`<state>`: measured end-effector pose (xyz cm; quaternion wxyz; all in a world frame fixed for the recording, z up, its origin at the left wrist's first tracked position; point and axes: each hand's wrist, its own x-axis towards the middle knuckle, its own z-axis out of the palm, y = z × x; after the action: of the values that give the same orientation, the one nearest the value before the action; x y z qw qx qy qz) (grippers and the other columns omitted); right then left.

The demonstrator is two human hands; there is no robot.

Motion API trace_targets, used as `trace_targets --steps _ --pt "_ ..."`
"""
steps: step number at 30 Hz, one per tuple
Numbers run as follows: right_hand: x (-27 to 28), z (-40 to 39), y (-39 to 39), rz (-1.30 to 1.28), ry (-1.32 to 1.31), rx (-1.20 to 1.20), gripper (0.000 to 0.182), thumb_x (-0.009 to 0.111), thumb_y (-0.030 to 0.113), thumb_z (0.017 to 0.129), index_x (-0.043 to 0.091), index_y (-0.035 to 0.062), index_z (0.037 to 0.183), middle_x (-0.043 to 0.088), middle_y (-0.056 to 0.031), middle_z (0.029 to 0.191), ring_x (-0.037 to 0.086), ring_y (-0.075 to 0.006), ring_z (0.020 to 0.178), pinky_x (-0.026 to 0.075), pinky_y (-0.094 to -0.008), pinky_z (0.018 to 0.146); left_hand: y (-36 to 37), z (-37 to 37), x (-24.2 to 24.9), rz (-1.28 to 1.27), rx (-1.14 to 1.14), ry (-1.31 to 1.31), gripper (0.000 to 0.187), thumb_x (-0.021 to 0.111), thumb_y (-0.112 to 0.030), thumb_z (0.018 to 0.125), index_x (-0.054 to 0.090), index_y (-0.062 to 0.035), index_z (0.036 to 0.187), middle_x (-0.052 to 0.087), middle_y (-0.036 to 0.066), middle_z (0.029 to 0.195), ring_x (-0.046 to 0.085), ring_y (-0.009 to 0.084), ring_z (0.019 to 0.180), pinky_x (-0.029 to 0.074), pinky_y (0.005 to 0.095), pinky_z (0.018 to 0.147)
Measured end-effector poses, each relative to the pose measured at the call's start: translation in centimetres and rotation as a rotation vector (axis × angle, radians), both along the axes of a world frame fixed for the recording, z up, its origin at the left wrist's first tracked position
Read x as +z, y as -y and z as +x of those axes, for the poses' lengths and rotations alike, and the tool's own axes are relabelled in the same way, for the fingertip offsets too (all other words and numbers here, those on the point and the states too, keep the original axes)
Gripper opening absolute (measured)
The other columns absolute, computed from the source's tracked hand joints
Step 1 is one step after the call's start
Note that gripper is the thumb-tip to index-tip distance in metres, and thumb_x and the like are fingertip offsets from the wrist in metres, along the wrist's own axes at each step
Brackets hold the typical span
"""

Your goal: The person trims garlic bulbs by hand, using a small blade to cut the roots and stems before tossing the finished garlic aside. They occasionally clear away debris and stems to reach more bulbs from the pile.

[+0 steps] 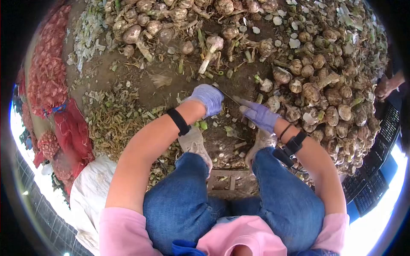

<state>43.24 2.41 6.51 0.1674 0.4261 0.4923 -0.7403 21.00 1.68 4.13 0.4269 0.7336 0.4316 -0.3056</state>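
My right hand (260, 116), in a lavender glove, is closed on a thin dark knife (227, 95); the handle is hidden inside the fingers. Its blade slants up and left to the far edge of my left hand (206, 100). That hand, gloved too, is curled shut, and whatever lies in its fingers is out of sight. A cut green stem piece (203, 125) shows just below it. Beyond both hands, a garlic bulb with a pale stalk (212, 46) rests on the soil. To the right of my right hand starts a heap of garlic bulbs (324, 91).
Untrimmed garlic (145, 21) lies along the far side. Cut stalks and leaf trimmings (113, 123) cover the ground at left. Red mesh sacks (49, 64) line the left edge, near a white sack (92, 187). Black crates (376, 166) and another person's hand (388, 87) are at right.
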Motion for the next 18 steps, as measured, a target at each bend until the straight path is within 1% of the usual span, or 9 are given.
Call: trace_targets --steps 4,7,9,10,12,13,15,17,18 --pt "-2.2 -0.5 -0.3 0.0 0.019 0.058 0.055 0.048 0.039 0.099 0.036 0.0217 0.149 0.066 -0.0143 0.098 0.058 -0.0216 0.078 0.051 -0.0347 0.077 0.6 -0.4 0.0 0.031 0.023 0.048 0.025 0.061 -0.027 0.08 0.071 -0.0092 0.094 0.069 0.013 0.085 0.067 0.0325 0.082 0.053 0.0435 0.074" --pt "-5.0 -2.1 -0.4 0.156 -0.096 0.073 0.054 0.048 0.038 0.099 0.036 0.0214 0.149 0.067 -0.0168 0.109 0.062 -0.0273 0.086 0.05 -0.0379 0.085 1.0 -0.4 -0.2 0.053 0.024 0.066 0.023 0.062 -0.026 0.08 0.07 -0.009 0.092 0.069 0.013 0.084 0.067 0.0328 0.082 0.053 0.0436 0.074" --pt "-4.5 -2.2 -0.1 0.205 -0.098 0.069 0.054 0.048 0.037 0.099 0.035 0.021 0.149 0.066 -0.0181 0.112 0.063 -0.0297 0.094 0.049 -0.038 0.089 0.7 -0.3 0.5 0.04 0.029 0.054 0.022 0.062 -0.026 0.079 0.07 -0.0091 0.09 0.068 0.013 0.083 0.067 0.0328 0.083 0.053 0.0438 0.075" --pt "-4.1 -2.0 0.0 0.233 -0.097 0.068 0.054 0.047 0.037 0.099 0.035 0.0208 0.149 0.065 -0.0188 0.114 0.063 -0.031 0.098 0.048 -0.038 0.091 1.0 -0.4 0.6 0.076 0.079 0.079 0.023 0.062 -0.026 0.08 0.069 -0.0086 0.092 0.068 0.014 0.085 0.067 0.0329 0.083 0.053 0.0436 0.076" --pt "-1.8 -1.1 0.0 0.136 0.038 0.132 0.054 0.047 0.037 0.099 0.035 0.0204 0.149 0.062 -0.0212 0.121 0.06 -0.0337 0.109 0.045 -0.0384 0.096 2.2 -1.2 0.5 0.16 0.178 0.123 0.026 0.062 -0.028 0.08 0.069 -0.0076 0.095 0.068 0.015 0.087 0.066 0.0333 0.084 0.053 0.0434 0.078" --pt "-0.8 -0.6 0.3 0.087 0.103 0.164 0.053 0.046 0.037 0.1 0.035 0.0202 0.149 0.061 -0.0224 0.124 0.059 -0.0351 0.114 0.043 -0.0385 0.099 3.2 -2.1 0.0 0.267 0.231 0.191 0.026 0.063 -0.027 0.081 0.068 -0.0076 0.097 0.068 0.014 0.089 0.066 0.0318 0.085 0.054 0.042 0.078" --pt "-0.4 0.4 1.6 0.196 0.077 0.154 0.054 0.045 0.038 0.1 0.034 0.0196 0.149 0.058 -0.0237 0.128 0.056 -0.036 0.118 0.042 -0.0382 0.101 5.5 -4.0 -1.9 0.485 0.339 0.332 0.027 0.064 -0.026 0.083 0.068 -0.0076 0.102 0.068 0.013 0.092 0.066 0.0288 0.087 0.055 0.0394 0.078" --pt "-1.7 2.2 3.0 0.359 -0.003 0.174 0.054 0.044 0.039 0.1 0.033 0.0184 0.149 0.053 -0.0246 0.134 0.053 -0.0376 0.123 0.041 -0.0386 0.104 7.0 -6.2 -3.7 0.276 1.071 0.574 0.025 0.066 -0.019 0.084 0.066 -0.0079 0.106 0.066 0.009 0.093 0.064 0.0209 0.086 0.054 0.0337 0.075" --pt "-0.9 2.3 2.7 0.32 0.008 0.187 0.055 0.044 0.039 0.1 0.033 0.0183 0.149 0.053 -0.0241 0.135 0.053 -0.0376 0.123 0.041 -0.0386 0.104 6.5 -6.2 -1.9 0.142 1.432 0.688 0.025 0.067 -0.015 0.084 0.065 -0.008 0.108 0.065 0.006 0.093 0.063 0.0169 0.086 0.054 0.0308 0.074"
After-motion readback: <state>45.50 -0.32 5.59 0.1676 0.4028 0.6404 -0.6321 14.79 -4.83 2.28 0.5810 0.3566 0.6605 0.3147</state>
